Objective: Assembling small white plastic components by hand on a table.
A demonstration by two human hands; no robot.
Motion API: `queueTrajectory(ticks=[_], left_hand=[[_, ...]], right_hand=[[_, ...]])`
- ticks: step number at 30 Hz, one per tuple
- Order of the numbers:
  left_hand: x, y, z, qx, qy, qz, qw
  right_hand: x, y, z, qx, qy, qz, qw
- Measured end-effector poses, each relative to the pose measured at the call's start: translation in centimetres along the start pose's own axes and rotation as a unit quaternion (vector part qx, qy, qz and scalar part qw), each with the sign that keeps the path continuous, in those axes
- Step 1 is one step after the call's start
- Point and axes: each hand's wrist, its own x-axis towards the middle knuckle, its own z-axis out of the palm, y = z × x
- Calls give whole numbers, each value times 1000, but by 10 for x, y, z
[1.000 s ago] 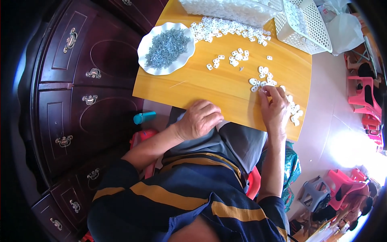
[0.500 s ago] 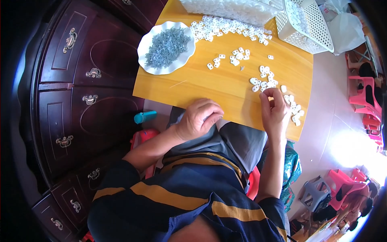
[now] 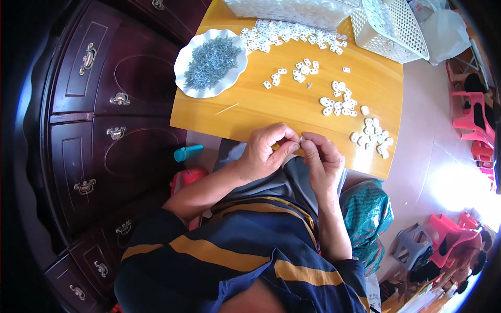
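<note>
My hands meet over the table's near edge, fingertips pinched and almost touching. Between them shows a bit of a small white plastic piece (image 3: pixel 301 139), mostly covered by my fingers. My right hand (image 3: pixel 324 164) grips it; my left hand (image 3: pixel 265 154) is closed too, with whatever it pinches hidden. Right of my hands lies a group of white plastic pieces with small holes (image 3: pixel 371 134), and a second cluster of white pieces (image 3: pixel 339 99) sits just beyond. At the far left, a white wavy-rimmed dish (image 3: pixel 180 68) holds a heap of small grey metal pins (image 3: pixel 211 62).
Many loose white pieces (image 3: pixel 287 35) spread along the back of the wooden table (image 3: pixel 255 107). Behind them stand a clear bin (image 3: pixel 297 11) and a white perforated basket (image 3: pixel 389 44). Dark drawers (image 3: pixel 141 78) stand at left; a green bag (image 3: pixel 365 214) sits beside my right leg.
My right hand has left the white pieces on the right and come in to my left hand, bringing a white piece. My left hand has shifted slightly right.
</note>
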Motion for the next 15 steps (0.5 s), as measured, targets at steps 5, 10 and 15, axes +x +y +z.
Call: queueTrajectory(ticks=[5, 10, 15], left_hand=[[0, 2, 1, 1, -1, -6, 1000], [-1, 8, 0, -31, -31, -55, 998], [-1, 0, 7, -149, -21, -107, 983]], right_hand=[[6, 7, -10, -105, -32, -74, 991], [4, 8, -14, 37, -42, 61, 997], [-1, 10, -8, 236, -13, 97, 967]])
